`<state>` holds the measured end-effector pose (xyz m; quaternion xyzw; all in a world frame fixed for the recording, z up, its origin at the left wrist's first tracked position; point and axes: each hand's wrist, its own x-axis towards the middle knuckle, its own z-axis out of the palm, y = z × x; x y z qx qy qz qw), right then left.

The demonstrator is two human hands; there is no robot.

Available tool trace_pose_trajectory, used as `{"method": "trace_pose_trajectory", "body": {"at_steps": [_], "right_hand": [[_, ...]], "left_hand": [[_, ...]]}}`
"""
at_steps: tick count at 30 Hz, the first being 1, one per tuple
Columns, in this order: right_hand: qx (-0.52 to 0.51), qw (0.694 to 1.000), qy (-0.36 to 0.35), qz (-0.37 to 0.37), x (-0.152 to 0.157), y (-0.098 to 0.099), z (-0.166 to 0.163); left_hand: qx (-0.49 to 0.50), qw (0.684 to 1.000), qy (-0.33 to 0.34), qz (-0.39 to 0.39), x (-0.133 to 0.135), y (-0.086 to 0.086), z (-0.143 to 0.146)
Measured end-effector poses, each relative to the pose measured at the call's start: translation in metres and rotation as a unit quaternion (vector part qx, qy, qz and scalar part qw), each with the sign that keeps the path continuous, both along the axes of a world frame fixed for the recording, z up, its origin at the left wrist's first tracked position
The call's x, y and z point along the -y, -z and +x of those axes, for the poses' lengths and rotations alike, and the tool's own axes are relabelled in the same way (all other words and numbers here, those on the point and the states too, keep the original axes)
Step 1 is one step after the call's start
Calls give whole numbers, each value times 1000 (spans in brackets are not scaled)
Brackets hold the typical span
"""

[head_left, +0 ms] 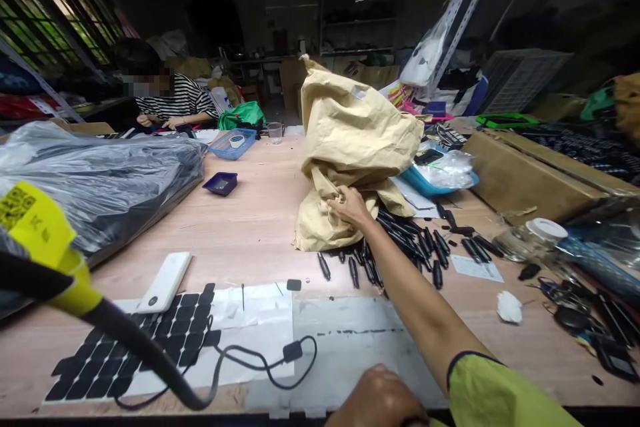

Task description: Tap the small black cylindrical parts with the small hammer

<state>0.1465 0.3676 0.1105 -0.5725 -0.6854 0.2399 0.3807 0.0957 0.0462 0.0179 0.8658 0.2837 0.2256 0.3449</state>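
Observation:
My right hand [351, 207] reaches out across the table and is closed on the gathered neck of a crumpled tan sack [360, 127], which stands above the tabletop. Beside and under the sack lies a pile of black, pen-shaped plastic pieces [407, 240], partly covered by the sack and my forearm. My left hand [379, 400] is low at the table's front edge, knuckles up and fingers curled; the bottom of the frame cuts it off, so what it holds, if anything, is hidden.
Left are a plastic-wrapped bundle [100, 173], a purple tray [221, 183], a white power bank [165, 282] and a black cable [250, 363]. Right are a cardboard box [535, 177], a jar [545, 230] and keys [555, 290]. A person in stripes [183, 103] sits across.

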Motion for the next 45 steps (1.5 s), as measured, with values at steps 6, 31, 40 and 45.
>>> {"method": "trace_pose_trajectory", "body": {"at_steps": [6, 31, 40, 45], "right_hand": [[54, 994, -24, 91, 72, -22, 79], [356, 914, 143, 132, 240, 68, 124], [297, 941, 140, 86, 234, 67, 126], [262, 955, 139, 16, 241, 61, 138]], "left_hand": [[18, 1000, -14, -11, -16, -6, 2], [-197, 741, -639, -66, -154, -55, -69], [-79, 894, -440, 37, -108, -46, -48], [-62, 928, -365, 37, -92, -38, -37]]}}
